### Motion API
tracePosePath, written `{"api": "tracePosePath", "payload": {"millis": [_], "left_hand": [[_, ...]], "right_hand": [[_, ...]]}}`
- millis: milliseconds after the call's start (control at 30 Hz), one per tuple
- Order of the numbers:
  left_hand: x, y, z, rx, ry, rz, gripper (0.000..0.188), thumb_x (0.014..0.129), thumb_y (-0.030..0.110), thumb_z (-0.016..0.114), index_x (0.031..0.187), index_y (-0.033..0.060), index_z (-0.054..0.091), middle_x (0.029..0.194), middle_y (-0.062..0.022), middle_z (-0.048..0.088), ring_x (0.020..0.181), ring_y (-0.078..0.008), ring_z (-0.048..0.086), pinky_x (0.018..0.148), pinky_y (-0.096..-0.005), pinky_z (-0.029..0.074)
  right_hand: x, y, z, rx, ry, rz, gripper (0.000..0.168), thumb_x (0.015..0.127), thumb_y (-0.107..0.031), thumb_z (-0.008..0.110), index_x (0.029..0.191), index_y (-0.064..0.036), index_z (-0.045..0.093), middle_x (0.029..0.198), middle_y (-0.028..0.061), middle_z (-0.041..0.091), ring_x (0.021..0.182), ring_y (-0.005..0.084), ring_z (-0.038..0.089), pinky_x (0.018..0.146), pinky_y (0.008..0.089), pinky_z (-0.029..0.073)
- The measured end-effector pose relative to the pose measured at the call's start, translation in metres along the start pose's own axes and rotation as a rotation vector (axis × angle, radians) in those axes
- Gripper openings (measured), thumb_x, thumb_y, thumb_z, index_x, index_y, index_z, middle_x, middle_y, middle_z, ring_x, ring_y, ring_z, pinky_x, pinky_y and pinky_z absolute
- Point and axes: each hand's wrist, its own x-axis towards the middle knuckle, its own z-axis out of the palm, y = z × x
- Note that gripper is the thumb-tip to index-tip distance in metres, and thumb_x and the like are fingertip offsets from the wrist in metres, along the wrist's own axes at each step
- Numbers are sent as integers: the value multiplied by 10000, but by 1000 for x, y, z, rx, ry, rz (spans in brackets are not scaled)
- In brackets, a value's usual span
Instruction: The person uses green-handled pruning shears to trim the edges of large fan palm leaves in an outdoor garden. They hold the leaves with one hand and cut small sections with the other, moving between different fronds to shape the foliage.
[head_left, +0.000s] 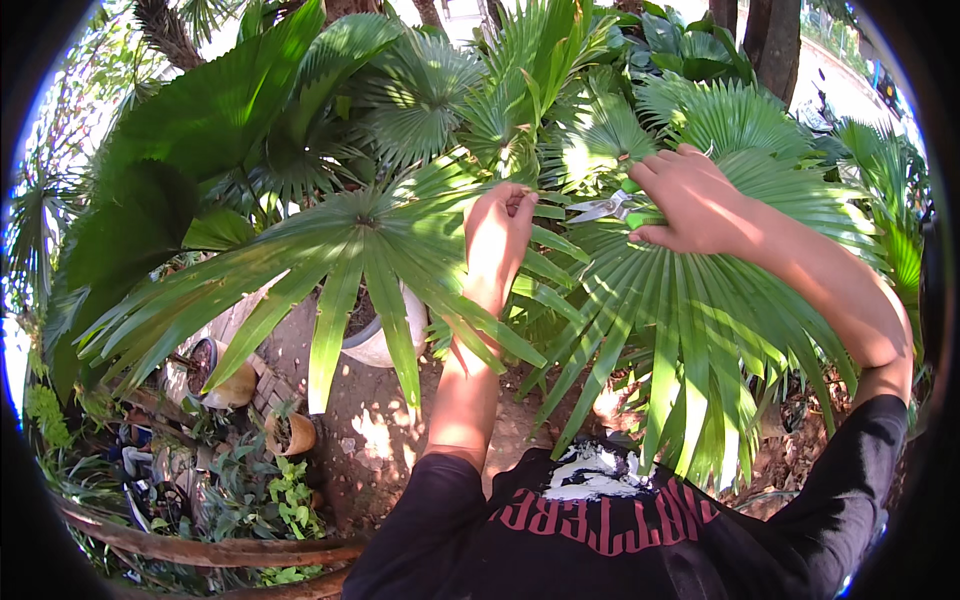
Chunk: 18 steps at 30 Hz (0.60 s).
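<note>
My left hand (501, 225) is at the middle of the view, its fingers pinched on the tip of a fan palm leaf segment. That palm leaf (367, 225) spreads out to the left of the hand, its long segments hanging down. To the right, my right hand (679, 199) grips green-handled pruning shears (616, 204). Their metal blades point left towards my left hand and stand somewhat apart, with a gap between the blades and that hand. Another large fan palm leaf (675, 300) fans out below and behind my right hand.
More palm leaves (420, 90) crowd the far side. Lower left stand a white pot (382, 337), a glazed pot (232, 386) and a small clay pot (291, 435) near a curved wooden rail (202, 551). Tree trunks (772, 45) rise at the upper right.
</note>
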Motion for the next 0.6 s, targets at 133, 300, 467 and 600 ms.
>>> {"api": "tracePosePath", "payload": {"millis": [133,300,467,600], "left_hand": [[-1,5,-4,-18,36,10,224,916,146,697,1027,-48,712,849,-106,732,713,-137,662,696,-273,529],[-5,4,-13,-151,103,1,167,926,109,676,1004,-37,700,808,-36,698,700,-79,603,669,-243,497],[-9,-3,-21,-269,161,90,130,936,88,664,991,-28,681,789,28,638,702,-37,535,657,-214,451],[-10,-10,-31,-215,134,79,113,948,76,648,999,-19,681,794,43,618,700,-31,515,656,-209,437]], "right_hand": [[7,4,10,-8,62,17,519,795,-402,775,1038,1,557,931,154,605,954,351,599,869,464,415],[23,2,22,-28,141,15,540,818,-436,751,1058,5,554,950,147,603,973,329,599,860,447,416],[39,-4,34,-18,154,-11,550,827,-458,736,1059,6,555,961,150,604,973,324,596,857,436,416],[49,-13,39,-14,174,-26,546,837,-462,722,1071,1,553,971,148,607,973,324,594,854,437,414]]}}
